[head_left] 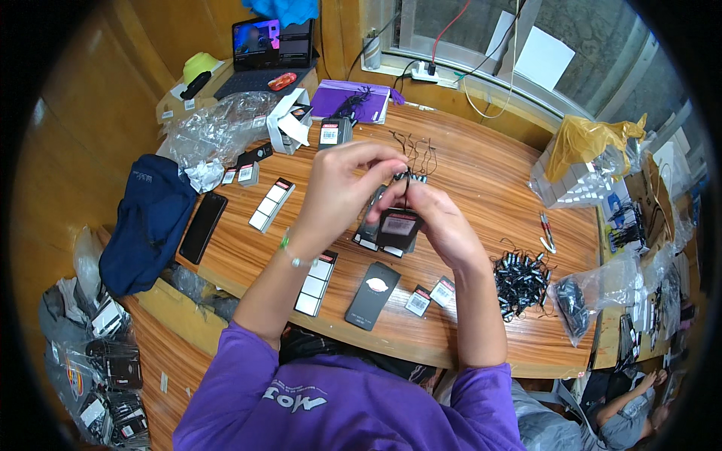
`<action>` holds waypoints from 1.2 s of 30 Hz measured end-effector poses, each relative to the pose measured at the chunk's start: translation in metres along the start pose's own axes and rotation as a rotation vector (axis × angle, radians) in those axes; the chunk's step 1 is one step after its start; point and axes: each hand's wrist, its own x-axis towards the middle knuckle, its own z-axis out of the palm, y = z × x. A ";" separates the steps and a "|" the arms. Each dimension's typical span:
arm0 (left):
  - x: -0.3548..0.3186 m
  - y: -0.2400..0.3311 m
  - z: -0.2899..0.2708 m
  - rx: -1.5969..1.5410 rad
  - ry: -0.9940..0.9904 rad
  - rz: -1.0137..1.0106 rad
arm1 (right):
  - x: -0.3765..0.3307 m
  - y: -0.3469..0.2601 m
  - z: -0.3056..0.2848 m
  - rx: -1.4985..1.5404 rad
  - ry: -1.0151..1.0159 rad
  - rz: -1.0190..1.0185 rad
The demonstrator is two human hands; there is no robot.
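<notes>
Above the middle of the wooden table (481, 173), a small black hang tag (399, 225) is held up between both hands. It is gripped from the side by the right hand (436, 218), while a thin black string (407, 183) at its top is pinched by the left hand (342, 188). A heap of black loop strings (520, 279) is seen to the right, well apart.

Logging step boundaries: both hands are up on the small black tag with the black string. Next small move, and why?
Probably pull the black string through the top of the black tag: the left hand pinches the string above it, the right hand steadies the tag, and both are raised off the table.
</notes>
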 end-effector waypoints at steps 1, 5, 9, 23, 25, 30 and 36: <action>0.000 -0.003 0.001 0.061 0.014 0.056 | 0.003 0.007 -0.004 0.036 0.030 0.067; -0.010 -0.024 0.003 0.331 -0.030 0.212 | 0.014 0.024 -0.013 0.393 0.297 0.030; -0.038 -0.024 0.022 -0.065 -0.144 -0.170 | 0.016 0.030 -0.017 0.410 0.373 -0.032; -0.027 -0.094 0.006 -0.284 -0.437 -0.490 | 0.064 0.027 -0.088 0.185 0.479 0.096; -0.020 -0.098 0.014 -0.323 -0.492 -0.553 | 0.069 0.022 -0.111 0.149 0.533 0.071; -0.016 -0.121 0.046 -0.390 -0.516 -0.594 | 0.083 0.009 -0.153 0.212 0.625 0.045; -0.011 -0.127 0.066 -0.196 -0.543 -0.475 | 0.086 0.011 -0.193 0.302 0.607 0.023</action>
